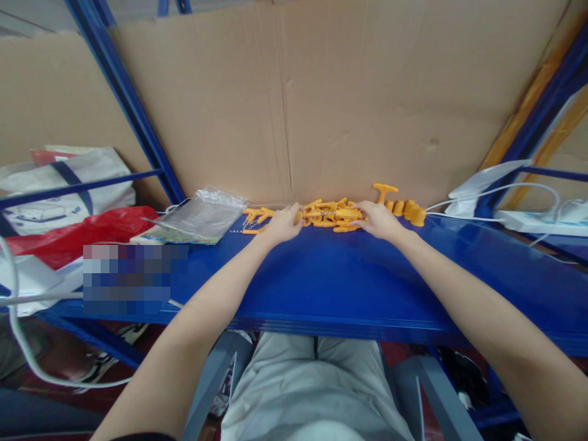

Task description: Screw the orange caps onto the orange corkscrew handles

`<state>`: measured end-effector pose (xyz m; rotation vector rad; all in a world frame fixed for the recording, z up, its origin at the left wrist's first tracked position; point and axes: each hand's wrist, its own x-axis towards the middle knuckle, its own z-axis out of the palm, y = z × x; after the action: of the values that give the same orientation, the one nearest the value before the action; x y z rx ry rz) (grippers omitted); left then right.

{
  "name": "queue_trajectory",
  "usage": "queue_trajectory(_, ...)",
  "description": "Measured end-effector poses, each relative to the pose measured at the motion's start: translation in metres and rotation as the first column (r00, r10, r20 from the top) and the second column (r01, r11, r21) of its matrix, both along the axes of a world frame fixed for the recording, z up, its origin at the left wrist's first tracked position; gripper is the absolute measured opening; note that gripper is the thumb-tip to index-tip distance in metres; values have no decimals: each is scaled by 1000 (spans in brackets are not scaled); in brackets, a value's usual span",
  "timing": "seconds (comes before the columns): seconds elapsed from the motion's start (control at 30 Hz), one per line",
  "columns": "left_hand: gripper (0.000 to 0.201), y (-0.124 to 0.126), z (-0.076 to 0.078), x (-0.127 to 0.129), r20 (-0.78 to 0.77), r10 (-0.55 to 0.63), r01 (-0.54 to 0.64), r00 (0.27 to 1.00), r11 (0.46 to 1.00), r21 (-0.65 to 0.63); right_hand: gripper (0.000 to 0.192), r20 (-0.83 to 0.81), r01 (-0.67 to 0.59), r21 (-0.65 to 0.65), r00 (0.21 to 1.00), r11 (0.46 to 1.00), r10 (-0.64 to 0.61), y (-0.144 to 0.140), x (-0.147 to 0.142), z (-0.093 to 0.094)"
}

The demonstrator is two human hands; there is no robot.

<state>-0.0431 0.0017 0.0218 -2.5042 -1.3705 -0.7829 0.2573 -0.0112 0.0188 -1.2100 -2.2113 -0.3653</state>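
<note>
My left hand (283,225) is closed on the yellow handle of a corkscrew (316,214), whose metal spiral points right. My right hand (380,220) pinches a yellow plastic sleeve (348,214), in line with the spiral's tip; whether the two touch is hard to tell. Behind and between the hands lies a pile of yellow plastic pieces (324,205). Several more corkscrews (258,214) with yellow handles and bare spirals lie left of my left hand. Beyond my right hand, a yellow T-shaped piece (384,191) stands upright, beside a row of short yellow sleeves (414,214).
A cardboard sheet (358,92) closes off the back of the blue table (316,288). Clear plastic bags (202,214), a red bag (92,236) and a white tote (101,177) lie at left. White cables and a power strip (546,220) are at right.
</note>
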Motion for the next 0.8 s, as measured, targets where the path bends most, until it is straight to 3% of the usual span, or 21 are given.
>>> queue_trajectory(0.43, 31, -6, 0, 7, -27, -16, 16, 999, 1000, -8, 38, 11, 29, -81, 1000, 996, -29, -8, -15, 2)
queue_trajectory(0.8, 25, -12, 1, 15, 43, -82, 80, 996, 996, 47, 38, -45, -57, -93, 998, 994, 53, -13, -20, 5)
